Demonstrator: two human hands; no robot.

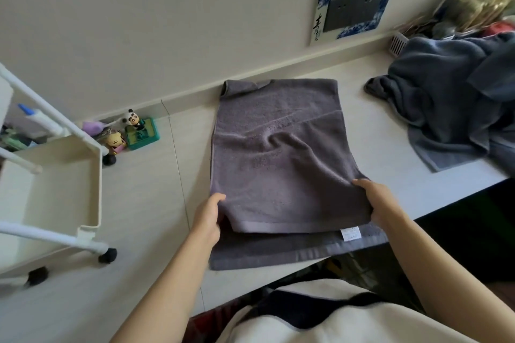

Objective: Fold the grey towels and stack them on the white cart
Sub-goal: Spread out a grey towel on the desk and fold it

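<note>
Mid-fold: your left hand [207,217] and right hand [376,200] each pinch the grey towel [278,153] mid-frame on the worktop [362,69]; next, carry the fold over, square edges, then white cart [64,175].

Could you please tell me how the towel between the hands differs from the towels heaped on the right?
The towel lies spread flat and partly folded; the heap is crumpled and unfolded. The towel looks purplish grey; the heap looks bluer and darker. The left hand and right hand grip the towel's near corners; nothing touches the heap. Both rest on the same pale counter.
</note>
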